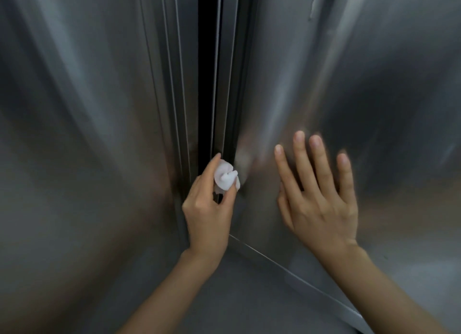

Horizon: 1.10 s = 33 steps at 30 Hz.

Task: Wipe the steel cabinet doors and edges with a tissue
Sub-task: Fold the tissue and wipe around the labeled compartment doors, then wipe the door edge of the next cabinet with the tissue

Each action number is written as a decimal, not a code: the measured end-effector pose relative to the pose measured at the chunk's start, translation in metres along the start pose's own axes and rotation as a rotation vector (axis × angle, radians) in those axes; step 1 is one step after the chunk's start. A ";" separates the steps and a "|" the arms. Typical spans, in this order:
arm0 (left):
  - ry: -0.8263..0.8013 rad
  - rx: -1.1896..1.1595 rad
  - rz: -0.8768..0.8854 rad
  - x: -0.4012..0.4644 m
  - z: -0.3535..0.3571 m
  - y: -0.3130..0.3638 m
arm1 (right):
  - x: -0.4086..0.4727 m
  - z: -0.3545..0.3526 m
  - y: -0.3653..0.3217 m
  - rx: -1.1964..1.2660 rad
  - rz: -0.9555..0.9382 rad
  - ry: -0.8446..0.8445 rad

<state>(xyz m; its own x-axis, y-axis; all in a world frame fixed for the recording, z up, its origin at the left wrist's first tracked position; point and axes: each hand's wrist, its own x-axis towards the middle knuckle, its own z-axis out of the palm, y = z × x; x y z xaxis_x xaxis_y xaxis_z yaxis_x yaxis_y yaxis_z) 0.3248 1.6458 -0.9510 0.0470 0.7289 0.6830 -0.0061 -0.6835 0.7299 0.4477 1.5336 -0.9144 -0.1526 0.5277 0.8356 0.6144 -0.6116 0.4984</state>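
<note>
in the head view, take the dark gap [208, 59] between the two steel doors as your landmark. your left hand [208, 209] is just right of the lower part of this gap and pinches a crumpled white tissue [225, 179] between thumb and fingers; the tissue is against the inner edge of the right door [324, 84], low down. your right hand [319, 196] is further right of the gap, with fingers straight and spread, flat on or very close to the face of that door; it is blurred, so i cannot tell if it really touches.

i judge that you are at the edge-wiping part now, near the bottom of the edge. the steel shows no clear line of clean and dirty, so how much is done i cannot tell. a pale streak [314, 1] is high on the right door, well right of the gap, and it seems to need a wipe. the left door [87, 109], left of the gap, has no hand on it.
</note>
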 end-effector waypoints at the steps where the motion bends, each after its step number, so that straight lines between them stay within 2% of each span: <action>1: -0.029 -0.019 -0.036 0.003 -0.003 0.004 | 0.000 -0.001 0.000 0.013 0.006 -0.006; 3: -0.081 -0.038 -0.045 0.008 -0.011 0.013 | 0.001 -0.005 0.001 0.052 0.011 -0.031; 10: -0.089 -0.065 -0.092 0.029 -0.040 0.086 | 0.012 -0.039 0.013 0.260 0.006 -0.241; 15: -0.086 -0.162 -0.084 0.050 -0.047 0.152 | 0.034 -0.092 0.045 0.493 0.146 -0.288; 17: -0.101 -0.230 -0.085 0.057 -0.047 0.184 | 0.045 -0.117 0.063 0.605 0.306 -0.266; 19: -0.128 -0.308 -0.071 0.061 -0.045 0.219 | 0.065 -0.151 0.084 0.782 0.600 -0.255; 21: -0.173 -0.401 -0.042 0.062 -0.042 0.255 | 0.092 -0.187 0.107 1.066 0.947 -0.256; 23: -0.219 -0.494 -0.010 0.059 -0.038 0.287 | 0.116 -0.219 0.132 1.348 1.198 -0.239; 28: -0.364 -0.664 0.043 0.038 -0.026 0.354 | 0.143 -0.270 0.181 1.507 1.374 -0.236; 33: -0.508 -0.726 0.149 0.022 -0.014 0.398 | 0.141 -0.312 0.228 1.626 1.557 -0.192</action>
<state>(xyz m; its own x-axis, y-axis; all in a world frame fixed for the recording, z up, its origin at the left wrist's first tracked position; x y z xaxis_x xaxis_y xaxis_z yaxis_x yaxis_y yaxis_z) 0.3095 1.3897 -0.6449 0.4302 0.4122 0.8031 -0.6691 -0.4516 0.5902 0.3245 1.2843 -0.6104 0.9119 0.3640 0.1896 0.0694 0.3186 -0.9453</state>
